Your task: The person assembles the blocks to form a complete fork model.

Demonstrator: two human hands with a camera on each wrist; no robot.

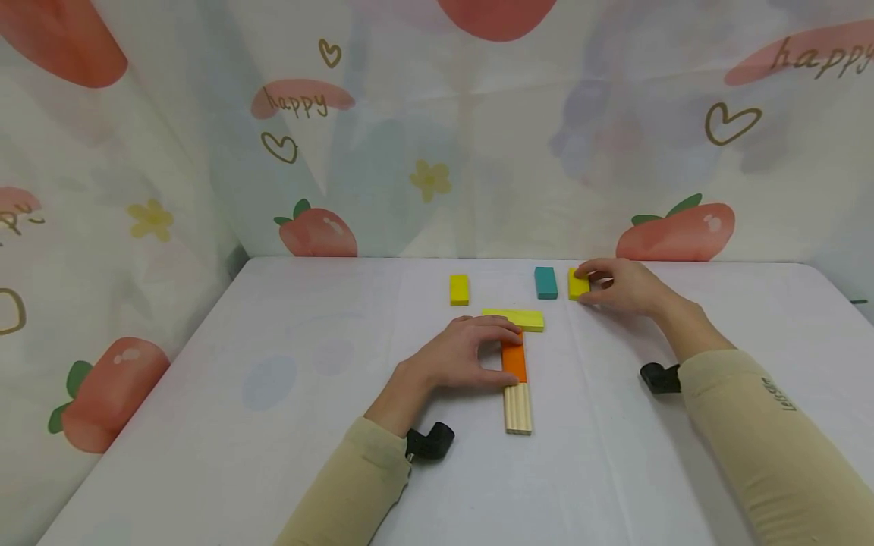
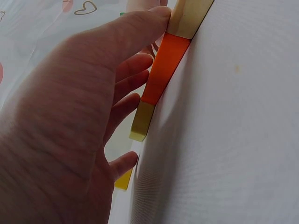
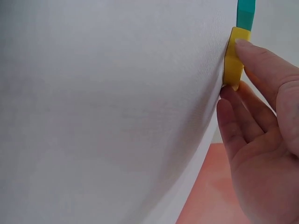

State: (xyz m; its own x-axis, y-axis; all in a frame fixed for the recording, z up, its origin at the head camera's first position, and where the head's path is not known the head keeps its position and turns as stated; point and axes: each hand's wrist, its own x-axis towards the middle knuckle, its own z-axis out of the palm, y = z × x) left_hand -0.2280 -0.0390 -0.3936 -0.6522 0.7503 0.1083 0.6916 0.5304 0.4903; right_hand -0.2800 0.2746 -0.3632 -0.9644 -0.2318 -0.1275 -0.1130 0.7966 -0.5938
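Note:
On the white table, an orange block (image 1: pixel 514 360) lies end to end with a pale wooden block (image 1: pixel 517 409), and a yellow-green block (image 1: pixel 526 320) lies crosswise at the far end. My left hand (image 1: pixel 464 353) rests beside this row with thumb and fingers spread apart. Its thumb touches near the seam of the orange and wooden blocks, its fingertips near the orange block's far end. Farther back on the right, my right hand (image 1: pixel 628 287) pinches a yellow block (image 3: pixel 235 58) between thumb and fingers. A teal block (image 1: pixel 545 283) lies just left of it.
Another yellow block (image 1: pixel 459 290) lies near the table's back edge, left of the teal one. A patterned cloth (image 1: pixel 478 152) hangs behind the table (image 1: pixel 225 470) and along its left side. Black wrist cameras stick out from both sleeves, low over the table.

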